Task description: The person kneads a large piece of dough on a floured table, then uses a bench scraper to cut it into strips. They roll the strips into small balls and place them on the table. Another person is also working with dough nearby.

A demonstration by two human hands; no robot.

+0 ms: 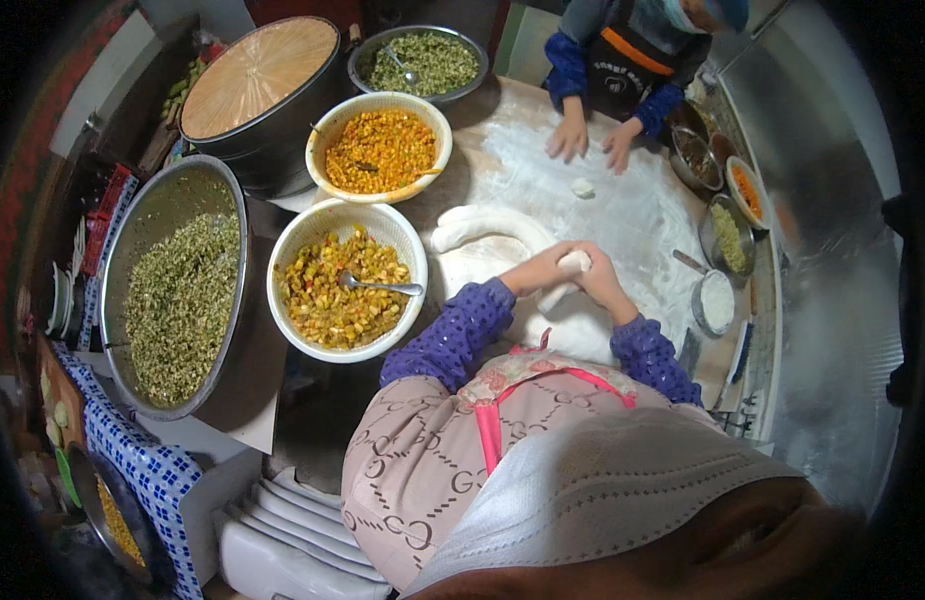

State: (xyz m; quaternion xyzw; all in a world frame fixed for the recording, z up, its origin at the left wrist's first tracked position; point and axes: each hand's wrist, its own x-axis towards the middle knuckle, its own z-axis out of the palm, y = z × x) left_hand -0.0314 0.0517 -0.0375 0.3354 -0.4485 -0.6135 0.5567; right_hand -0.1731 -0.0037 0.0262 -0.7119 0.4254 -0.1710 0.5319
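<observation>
Both of my hands meet above the floured table (627, 202), close in front of my apron. My left hand (541, 270) and my right hand (601, 279) grip a length of white dough (557, 297), whose end shows between the fingers. Just beyond them a thick, curved dough rope (485, 225) lies in the flour; its near end passes behind my left hand. One small dough piece (582, 187) sits farther out, near a co-worker's hands (569, 139), which rest flat on the table.
At left stand two white baskets of chopped filling (281, 326) (316, 176), a large metal basin of green filling (241, 300) and a lidded pot (260, 75). Along the right edge are a bowl of flour (716, 304), small filling bowls, a scraper (689, 352) and a brush (736, 364).
</observation>
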